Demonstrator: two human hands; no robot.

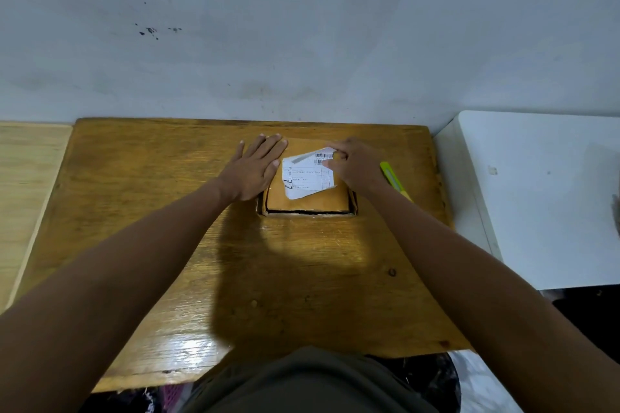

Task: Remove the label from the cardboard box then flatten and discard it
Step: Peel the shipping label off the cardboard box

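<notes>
The left hand (256, 169) lies flat, fingers straight, on the brown cardboard box (307, 199) at its nine o'clock edge. The right hand (355, 163) pinches the white printed label (307, 179) at its two o'clock corner, which curls up off the box top. A yellow-green utility knife (396, 179) lies on the wooden table (302, 278) at the box's three o'clock.

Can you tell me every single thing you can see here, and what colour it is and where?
Flat brown cardboard box: one, far middle of the table.
White paper shipping label: one, on the box top, upper right corner lifted.
Yellow-green utility knife: one, right of the box, partly hidden by the right arm.
Brown wooden table: one, centre.
White surface: one, right of the table.
Left hand: flat, pressing the box's left side.
Right hand: pinching the label's lifted corner.
</notes>
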